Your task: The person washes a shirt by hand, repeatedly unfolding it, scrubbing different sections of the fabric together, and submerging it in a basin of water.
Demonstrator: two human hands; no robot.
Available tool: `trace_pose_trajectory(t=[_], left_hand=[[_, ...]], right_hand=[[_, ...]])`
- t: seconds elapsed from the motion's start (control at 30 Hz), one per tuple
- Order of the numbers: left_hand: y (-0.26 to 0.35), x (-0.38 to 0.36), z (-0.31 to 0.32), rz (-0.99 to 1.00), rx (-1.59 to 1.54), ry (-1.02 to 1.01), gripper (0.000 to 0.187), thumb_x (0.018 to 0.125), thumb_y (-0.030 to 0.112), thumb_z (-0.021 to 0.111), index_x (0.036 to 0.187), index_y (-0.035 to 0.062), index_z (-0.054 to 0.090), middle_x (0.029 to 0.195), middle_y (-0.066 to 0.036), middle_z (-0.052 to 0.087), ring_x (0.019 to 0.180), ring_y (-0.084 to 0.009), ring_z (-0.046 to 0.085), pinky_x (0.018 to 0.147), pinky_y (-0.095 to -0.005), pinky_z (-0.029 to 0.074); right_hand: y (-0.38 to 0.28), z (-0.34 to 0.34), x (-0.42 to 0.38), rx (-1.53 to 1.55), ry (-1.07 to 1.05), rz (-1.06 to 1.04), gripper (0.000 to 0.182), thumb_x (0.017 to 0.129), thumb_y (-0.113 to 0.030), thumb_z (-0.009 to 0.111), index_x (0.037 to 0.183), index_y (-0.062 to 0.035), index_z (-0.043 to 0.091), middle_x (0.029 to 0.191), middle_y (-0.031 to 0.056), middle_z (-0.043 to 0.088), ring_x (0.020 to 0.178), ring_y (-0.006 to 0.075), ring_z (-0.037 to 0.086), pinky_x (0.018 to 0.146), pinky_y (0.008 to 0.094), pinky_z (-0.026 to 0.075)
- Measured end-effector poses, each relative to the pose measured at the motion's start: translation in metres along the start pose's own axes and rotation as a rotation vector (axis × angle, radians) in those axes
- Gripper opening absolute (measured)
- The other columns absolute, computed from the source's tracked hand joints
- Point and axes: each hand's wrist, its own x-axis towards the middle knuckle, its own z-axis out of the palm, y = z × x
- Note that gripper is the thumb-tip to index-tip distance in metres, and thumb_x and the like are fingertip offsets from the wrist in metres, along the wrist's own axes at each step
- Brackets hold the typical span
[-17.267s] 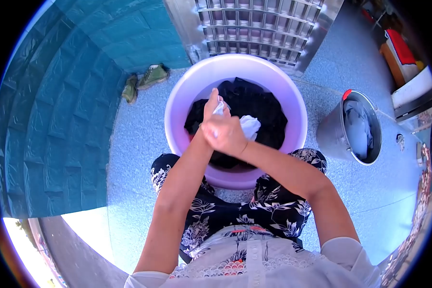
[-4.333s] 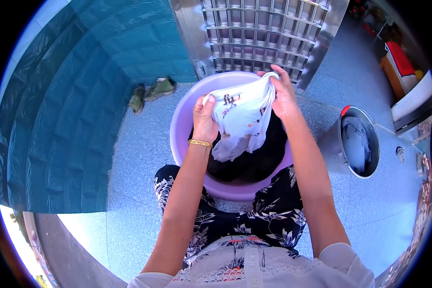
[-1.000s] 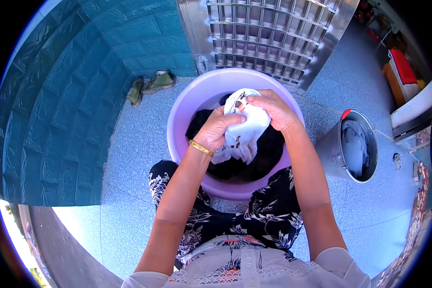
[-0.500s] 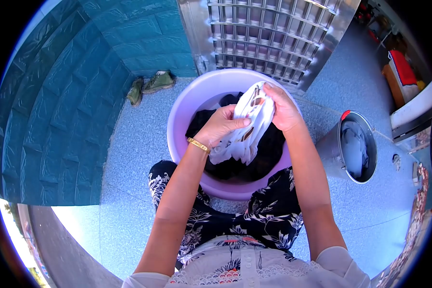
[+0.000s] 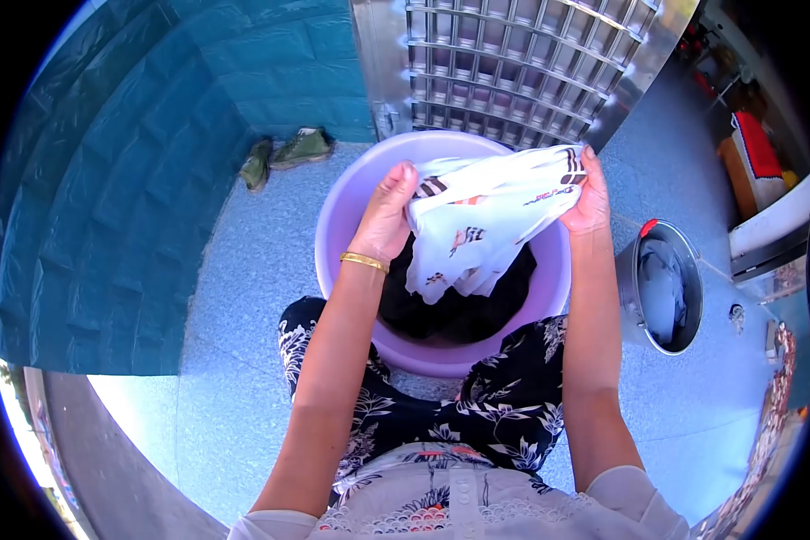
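Fingers (image 5: 408, 173) of both hands (image 5: 384, 218) (image 5: 592, 207) pinch closed on white cloth (image 5: 490, 211) (some hidden behind it).

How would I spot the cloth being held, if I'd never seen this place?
Find the big light-purple tub. Over it, the left hand and right hand spread the cloth between them. It is white with small dark prints, unlike the black fabric in the tub.

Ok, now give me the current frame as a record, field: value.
left hand: grips one side of white printed cloth
right hand: grips its other side
cloth pose: spread between hands, lower edge hanging over basin
basin: light purple, dark fabric inside
bucket: metal, right of basin, grey-blue fabric inside
shoes: green, on floor by teal wall
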Motion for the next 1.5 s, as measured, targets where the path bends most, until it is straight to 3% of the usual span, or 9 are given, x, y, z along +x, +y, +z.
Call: trace_pose_trajectory(t=[0.13, 0.27, 0.53, 0.8, 0.9, 1.07, 1.2, 1.4, 1.5], left_hand=[[0.012, 0.000, -0.002, -0.035, -0.231, 0.094, 0.023, 0.080, 0.029, 0.056, 0.093, 0.0105, 0.054, 0.092, -0.001, 0.057, 0.090, -0.0136, 0.052, 0.081, -0.0293, 0.042], [0.009, 0.003, -0.009, -0.073, -0.296, 0.034, 0.022, 0.080, 0.025, 0.057, 0.096, 0.0109, 0.053, 0.096, -0.002, 0.056, 0.092, -0.0146, 0.051, 0.084, -0.0296, 0.040], [0.028, 0.011, -0.012, 0.361, 0.659, 0.155, 0.016, 0.076, 0.020, 0.063, 0.072, 0.0058, 0.055, 0.063, 0.006, 0.051, 0.057, -0.0014, 0.039, 0.052, -0.0171, 0.033], [0.022, 0.013, -0.022, 0.328, 0.932, 0.211, 0.023, 0.074, 0.022, 0.065, 0.079, -0.0005, 0.062, 0.063, 0.004, 0.054, 0.057, -0.0042, 0.044, 0.051, -0.0184, 0.036], [0.025, 0.012, -0.021, 0.442, 0.853, 0.268, 0.022, 0.075, 0.022, 0.064, 0.079, 0.0003, 0.062, 0.065, 0.003, 0.055, 0.059, -0.0045, 0.045, 0.053, -0.0185, 0.037], [0.028, 0.011, -0.021, 0.251, 0.235, 0.165, 0.017, 0.081, 0.020, 0.056, 0.084, 0.0037, 0.059, 0.079, -0.001, 0.059, 0.070, -0.0071, 0.054, 0.064, -0.0219, 0.044], [0.032, 0.007, -0.020, 0.162, 0.177, 0.146, 0.021, 0.083, 0.023, 0.052, 0.085, 0.0035, 0.058, 0.082, -0.004, 0.060, 0.072, -0.0104, 0.056, 0.067, -0.0247, 0.046], [0.008, 0.003, -0.005, -0.034, -0.255, 0.011, 0.047, 0.084, 0.041, 0.043, 0.111, 0.0020, 0.044, 0.113, -0.011, 0.049, 0.106, -0.0252, 0.044, 0.092, -0.0407, 0.033], [-0.013, 0.006, -0.002, -0.020, -0.400, 0.022, 0.048, 0.083, 0.043, 0.042, 0.111, 0.0035, 0.044, 0.109, -0.010, 0.050, 0.105, -0.0247, 0.044, 0.090, -0.0405, 0.035]], right_hand=[[0.000, 0.019, -0.007, -0.504, -0.019, 0.096, 0.020, 0.067, -0.008, 0.063, 0.085, -0.0026, 0.056, 0.074, 0.0057, 0.060, 0.067, 0.0140, 0.058, 0.065, 0.0264, 0.048], [0.004, 0.020, -0.005, -0.574, 0.066, 0.058, 0.025, 0.065, 0.000, 0.059, 0.089, 0.0000, 0.053, 0.077, 0.0062, 0.057, 0.068, 0.0138, 0.055, 0.066, 0.0269, 0.046], [0.003, 0.012, 0.002, -0.525, 0.040, 0.022, 0.026, 0.069, -0.004, 0.059, 0.093, -0.0004, 0.051, 0.081, 0.0055, 0.056, 0.073, 0.0131, 0.053, 0.070, 0.0267, 0.044], [-0.004, 0.010, 0.001, -0.150, 0.114, -0.090, 0.018, 0.076, -0.011, 0.057, 0.092, -0.0057, 0.051, 0.083, 0.0017, 0.055, 0.080, 0.0121, 0.054, 0.073, 0.0260, 0.044], [-0.004, 0.011, -0.002, -0.196, -0.025, -0.053, 0.013, 0.076, -0.011, 0.057, 0.086, -0.0070, 0.050, 0.082, 0.0012, 0.055, 0.078, 0.0112, 0.054, 0.070, 0.0248, 0.045], [-0.002, 0.020, -0.005, -0.308, -0.043, -0.029, 0.010, 0.078, -0.013, 0.057, 0.083, -0.0083, 0.050, 0.079, 0.0009, 0.055, 0.074, 0.0102, 0.054, 0.067, 0.0230, 0.045], [0.000, 0.012, 0.001, -0.297, -0.049, -0.055, 0.010, 0.079, -0.014, 0.055, 0.085, -0.0082, 0.050, 0.080, 0.0010, 0.054, 0.074, 0.0105, 0.054, 0.067, 0.0238, 0.045], [0.026, 0.001, 0.013, -0.289, -0.068, -0.162, 0.021, 0.083, -0.017, 0.052, 0.101, -0.0086, 0.046, 0.090, 0.0038, 0.055, 0.083, 0.0134, 0.054, 0.074, 0.0282, 0.045], [0.053, 0.021, 0.007, -0.345, -0.073, -0.091, 0.024, 0.086, -0.012, 0.043, 0.109, -0.0102, 0.045, 0.087, 0.0063, 0.055, 0.075, 0.0133, 0.054, 0.065, 0.0264, 0.046]])
